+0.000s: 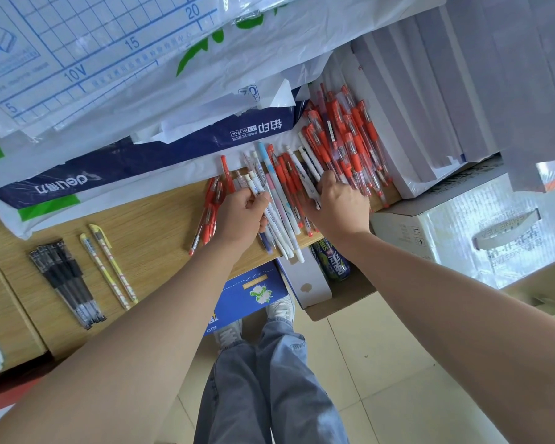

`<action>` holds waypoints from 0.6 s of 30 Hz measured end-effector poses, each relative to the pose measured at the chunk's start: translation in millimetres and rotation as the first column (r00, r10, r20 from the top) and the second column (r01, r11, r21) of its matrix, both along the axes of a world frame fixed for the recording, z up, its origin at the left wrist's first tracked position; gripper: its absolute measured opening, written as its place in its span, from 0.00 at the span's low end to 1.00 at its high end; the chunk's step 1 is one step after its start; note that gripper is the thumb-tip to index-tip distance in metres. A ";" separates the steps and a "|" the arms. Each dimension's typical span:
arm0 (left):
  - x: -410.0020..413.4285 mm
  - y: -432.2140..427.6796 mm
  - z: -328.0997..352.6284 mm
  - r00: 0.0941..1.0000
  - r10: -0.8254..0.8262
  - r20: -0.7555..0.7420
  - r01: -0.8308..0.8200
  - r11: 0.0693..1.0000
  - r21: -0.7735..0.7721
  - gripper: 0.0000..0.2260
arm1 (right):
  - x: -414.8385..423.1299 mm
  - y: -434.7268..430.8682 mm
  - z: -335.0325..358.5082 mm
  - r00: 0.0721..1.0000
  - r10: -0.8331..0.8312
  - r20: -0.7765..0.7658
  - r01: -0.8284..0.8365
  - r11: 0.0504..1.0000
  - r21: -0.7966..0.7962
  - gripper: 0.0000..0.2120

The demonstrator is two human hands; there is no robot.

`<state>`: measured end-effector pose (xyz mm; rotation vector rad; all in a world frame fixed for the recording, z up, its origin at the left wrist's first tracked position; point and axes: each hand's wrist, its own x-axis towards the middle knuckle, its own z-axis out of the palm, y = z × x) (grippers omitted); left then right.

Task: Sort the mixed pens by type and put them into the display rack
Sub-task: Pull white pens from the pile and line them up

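As mixed pens (284, 176) lie heaped on the wood-grain desk (148, 219):
left hand (241, 216) grips slim white barrels (281, 233); right hand (338, 208) clasps a white pen (311, 161) beside translucent red ones (353, 136).

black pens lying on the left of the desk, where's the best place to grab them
Probably across the middle of the black pens, from above, pinching the two long sides: they lie flat, side by side and parallel, with bare desk on both sides.

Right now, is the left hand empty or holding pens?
Holding. The left hand has its fingers curled round a bunch of white pens, whose ends stick out past the hand on both sides.
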<state>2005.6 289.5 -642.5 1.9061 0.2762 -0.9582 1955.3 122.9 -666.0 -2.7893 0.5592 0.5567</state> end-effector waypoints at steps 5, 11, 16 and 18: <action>0.7 -0.8 0.9 1.000 0.012 -0.010 -0.012 1.000 -0.016 0.14 | -2.9 1.4 -4.5 1.000 0.002 0.026 -0.003 1.000 0.030 0.10; 0.6 -1.4 3.9 1.000 0.022 -0.018 -0.023 0.999 -0.033 0.13 | -2.0 -0.5 -1.5 0.997 0.057 0.045 -0.058 0.998 0.017 0.11; 2.0 -0.7 7.8 0.998 0.059 -0.031 -0.061 0.996 -0.063 0.13 | 4.5 -1.5 4.6 0.965 -0.189 0.184 0.128 0.945 0.300 0.09; 2.7 -0.9 10.0 0.994 0.095 -0.051 -0.100 0.991 -0.089 0.12 | 4.2 1.0 10.8 0.975 -0.150 0.163 0.058 0.882 0.467 0.08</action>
